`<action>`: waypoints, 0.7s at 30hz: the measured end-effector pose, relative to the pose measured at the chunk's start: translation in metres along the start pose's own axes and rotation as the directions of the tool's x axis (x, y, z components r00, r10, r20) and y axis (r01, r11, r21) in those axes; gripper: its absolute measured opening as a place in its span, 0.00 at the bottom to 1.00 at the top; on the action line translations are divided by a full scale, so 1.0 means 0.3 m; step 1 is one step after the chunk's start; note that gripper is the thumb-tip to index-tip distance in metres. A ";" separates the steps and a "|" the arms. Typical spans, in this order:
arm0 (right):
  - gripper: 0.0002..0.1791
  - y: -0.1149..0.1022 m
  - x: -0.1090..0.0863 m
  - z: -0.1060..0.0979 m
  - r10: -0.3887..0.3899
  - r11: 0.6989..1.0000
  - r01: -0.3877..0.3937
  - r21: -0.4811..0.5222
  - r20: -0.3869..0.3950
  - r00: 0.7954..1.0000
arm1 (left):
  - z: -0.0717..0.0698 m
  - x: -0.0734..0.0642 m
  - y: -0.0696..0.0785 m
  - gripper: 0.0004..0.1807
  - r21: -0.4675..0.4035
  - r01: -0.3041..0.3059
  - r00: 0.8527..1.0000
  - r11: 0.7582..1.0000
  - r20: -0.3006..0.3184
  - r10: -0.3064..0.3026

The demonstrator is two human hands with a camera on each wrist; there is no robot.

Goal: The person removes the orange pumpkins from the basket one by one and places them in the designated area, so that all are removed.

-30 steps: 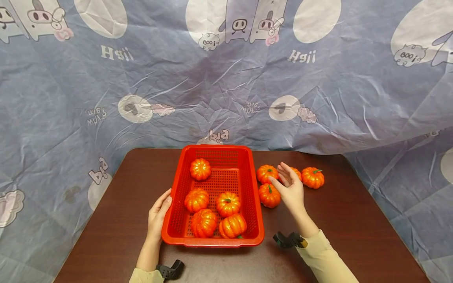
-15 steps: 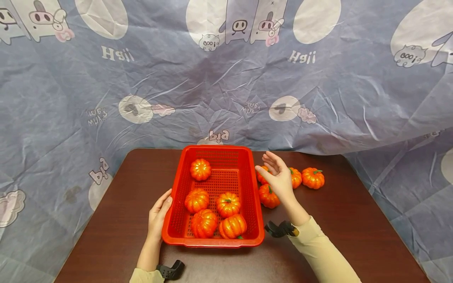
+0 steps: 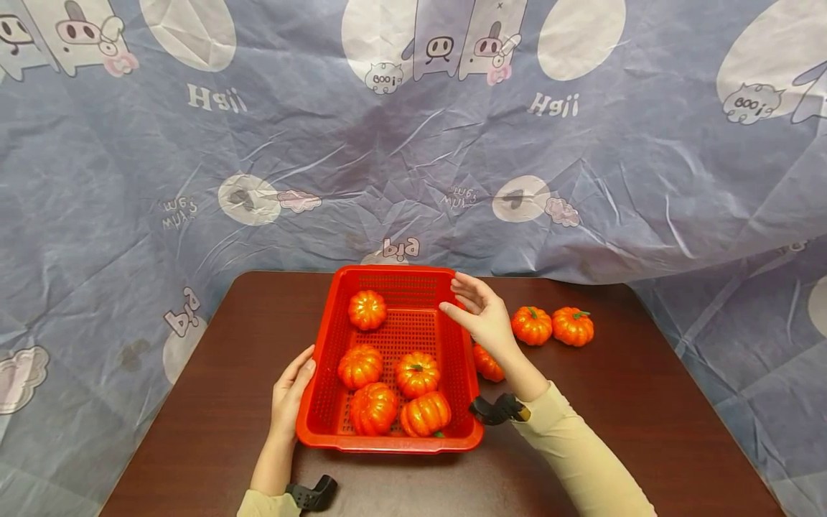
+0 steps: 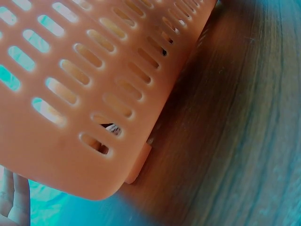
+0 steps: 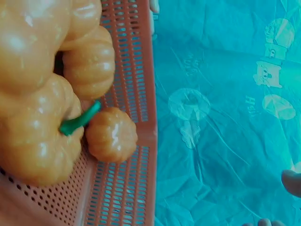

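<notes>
A red plastic basket (image 3: 388,444) with slotted walls sits on the table, several small orange pumpkins (image 3: 416,373) inside it. My left hand (image 3: 287,398) rests along the basket's left side, its fingers and thumb touching the outer wall near the rim. In the left wrist view, fingertips (image 4: 16,200) show beside the basket's corner. Over the basket's right rim hovers my right hand (image 3: 487,327), fingers loosely bent, thumb apart, nothing held. Its thumb (image 5: 292,182) and fingertips show at the edge of the right wrist view, where pumpkins (image 5: 40,136) in the basket loom large.
Right of the basket, two pumpkins (image 3: 532,325) lie side by side on the dark brown table (image 3: 633,402). Another pumpkin (image 3: 487,364) lies against the basket's right wall, partly hidden by my right hand. A grey-blue printed cloth (image 3: 413,158) hangs behind the table.
My right hand has moved left, from above the pumpkins on the table to the basket's right rim, and now covers one of them. My left hand and the basket stay put.
</notes>
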State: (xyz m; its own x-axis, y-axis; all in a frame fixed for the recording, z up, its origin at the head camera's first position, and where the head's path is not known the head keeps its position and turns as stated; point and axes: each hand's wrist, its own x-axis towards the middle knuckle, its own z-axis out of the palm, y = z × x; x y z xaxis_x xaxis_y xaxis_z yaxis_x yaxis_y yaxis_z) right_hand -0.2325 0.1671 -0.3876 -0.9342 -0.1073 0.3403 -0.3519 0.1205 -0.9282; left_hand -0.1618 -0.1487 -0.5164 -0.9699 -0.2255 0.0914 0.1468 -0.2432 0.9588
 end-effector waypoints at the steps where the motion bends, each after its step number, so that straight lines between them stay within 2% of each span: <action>1: 0.32 0.005 0.001 0.009 0.003 1.000 -0.003 -0.002 0.020 1.000 | 0.001 0.000 0.000 0.22 -0.002 0.001 1.000 1.000 0.000 -0.001; 6: 0.33 0.032 -0.001 0.054 0.025 1.000 -0.026 0.013 0.113 0.993 | 0.002 0.002 -0.001 0.22 -0.006 0.006 1.000 1.000 0.000 -0.006; 12: 0.34 0.032 -0.011 0.092 0.090 0.996 -0.082 -0.045 0.212 0.973 | 0.000 0.002 -0.002 0.22 -0.002 0.010 1.000 1.000 -0.004 -0.010; 16: 0.31 0.083 -0.012 0.108 0.089 0.994 -0.066 -0.091 0.271 0.959 | 0.000 0.000 -0.002 0.22 -0.004 0.000 1.000 1.000 -0.001 0.000; 21: 0.26 0.113 -0.026 0.130 0.097 0.988 -0.051 -0.143 0.335 0.937 | 0.002 0.000 -0.005 0.22 -0.012 -0.004 1.000 1.000 0.000 0.004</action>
State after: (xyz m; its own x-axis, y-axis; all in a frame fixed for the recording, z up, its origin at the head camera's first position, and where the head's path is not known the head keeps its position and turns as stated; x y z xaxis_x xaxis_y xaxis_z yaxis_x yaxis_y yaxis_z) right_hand -0.2349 0.1336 -0.4275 -0.8899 -0.4199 0.1781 -0.3081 0.2656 -0.9135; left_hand -0.1621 -0.1478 -0.5176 -0.9694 -0.2264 0.0948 0.1527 -0.2535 0.9552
